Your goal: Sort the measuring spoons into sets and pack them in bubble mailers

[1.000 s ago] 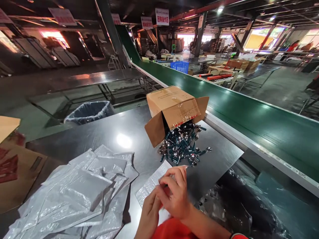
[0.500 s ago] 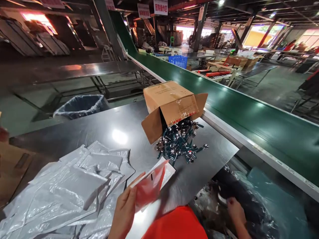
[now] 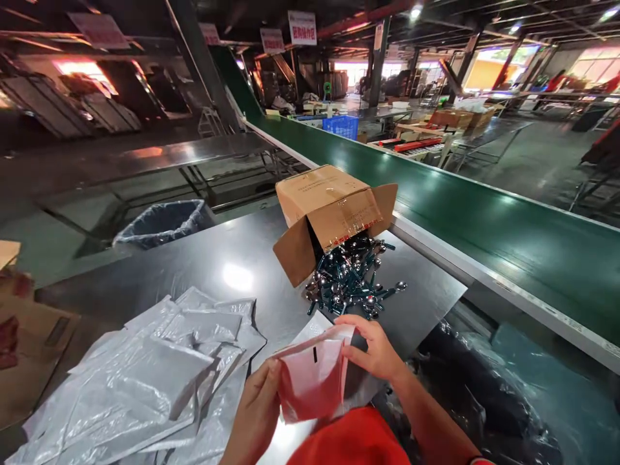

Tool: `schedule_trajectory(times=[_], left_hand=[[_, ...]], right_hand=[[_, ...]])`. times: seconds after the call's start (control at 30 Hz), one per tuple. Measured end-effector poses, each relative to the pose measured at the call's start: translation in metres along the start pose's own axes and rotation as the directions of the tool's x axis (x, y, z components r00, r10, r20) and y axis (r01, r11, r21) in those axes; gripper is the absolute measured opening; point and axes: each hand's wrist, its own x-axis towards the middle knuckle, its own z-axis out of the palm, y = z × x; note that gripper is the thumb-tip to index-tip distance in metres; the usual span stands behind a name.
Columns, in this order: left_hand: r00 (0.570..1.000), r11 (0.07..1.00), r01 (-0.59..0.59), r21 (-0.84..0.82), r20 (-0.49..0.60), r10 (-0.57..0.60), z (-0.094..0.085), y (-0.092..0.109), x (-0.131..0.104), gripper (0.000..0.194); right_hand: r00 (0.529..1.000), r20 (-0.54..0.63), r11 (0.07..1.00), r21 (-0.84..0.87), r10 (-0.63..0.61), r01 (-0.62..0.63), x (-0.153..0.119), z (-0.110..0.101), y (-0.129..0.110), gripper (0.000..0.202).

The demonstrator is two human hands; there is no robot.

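Note:
A white padded mailer bag [image 3: 314, 381], with a small black bar on it and a reddish tint, is held upright in front of me. My left hand [image 3: 259, 403] pinches its left edge. At the upper right edge, my right hand [image 3: 372, 349] grips it between thumb and fingers. Just beyond the bag lies a heap of spoons [image 3: 346, 278] with dark green handles. They spill from a tipped cardboard box [image 3: 329, 194] with open flaps. Left of my left hand is a spread pile of white mailers [image 3: 150, 368].
The metal table [image 3: 276, 284] borders a green conveyor belt [image 3: 445, 187]. A lined bin [image 3: 162, 223] stands beyond the table at left, and a cardboard box [image 3: 39, 336] is at the far left. Clear plastic bags [image 3: 537, 381] lie at lower right. A blue crate [image 3: 340, 126] stands behind the belt.
My right hand has come up from the plastic bags at lower right and taken hold of the mailer's right side. The mailer has turned upright and shifted slightly right with my left hand.

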Motion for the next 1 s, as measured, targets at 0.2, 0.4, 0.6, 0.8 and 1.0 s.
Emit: schedule_trajectory(times=[0.2,0.4,0.6,0.8,1.0], left_hand=[[0.966,0.927,-0.257,0.272,0.031,0.258,-0.022,0.008,-0.001,0.041],[0.768,0.707,-0.640,0.302,0.275,0.579,-0.032,0.049,-0.001,0.022],[0.792,0.833,-0.543,0.105,0.396,0.465,-0.039,0.061,-0.001,0.031],[0.873,0.838,-0.488,0.245,0.158,0.462,-0.031,0.050,-0.009,0.028],[0.872,0.788,-0.406,0.463,-0.061,0.485,-0.021,0.034,-0.015,0.025]], right_hand=[[0.976,0.061,0.974,-0.066,-0.211,0.215,0.011,0.005,-0.034,0.029],[0.905,-0.004,0.887,0.196,-0.426,0.418,0.015,0.007,-0.025,0.028],[0.916,-0.005,0.862,0.337,-0.402,0.380,0.020,0.002,-0.047,0.036],[0.920,-0.111,0.910,0.139,-0.377,0.390,0.012,0.015,-0.057,0.020],[0.958,-0.271,0.956,0.243,-0.095,0.164,0.005,0.051,-0.043,0.022]])
